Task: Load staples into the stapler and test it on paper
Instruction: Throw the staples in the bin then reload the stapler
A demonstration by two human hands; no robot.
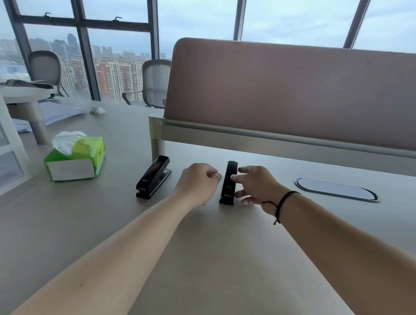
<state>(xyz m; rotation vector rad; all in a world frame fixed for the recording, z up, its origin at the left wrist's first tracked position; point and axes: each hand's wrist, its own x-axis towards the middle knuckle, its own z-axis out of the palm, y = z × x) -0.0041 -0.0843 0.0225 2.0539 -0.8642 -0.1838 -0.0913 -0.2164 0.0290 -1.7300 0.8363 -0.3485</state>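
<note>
Two black staplers lie on the beige desk (208,265). The left stapler (153,176) rests untouched, pointing away from me. The right stapler (229,183) lies between my hands. My right hand (256,187) has its fingers spread around the right side of that stapler, fingertips touching its top and lower edge. My left hand (198,183) is curled into a loose fist just left of the same stapler, thumb and forefinger close to its side; whether they touch it I cannot tell. No staples are visible.
A green tissue box (75,158) stands at the left. A brown partition screen (295,99) runs behind the staplers. An oval cable cover (336,189) sits at the right. Paper stacks (55,112) and a crumpled tissue (96,110) lie far back left.
</note>
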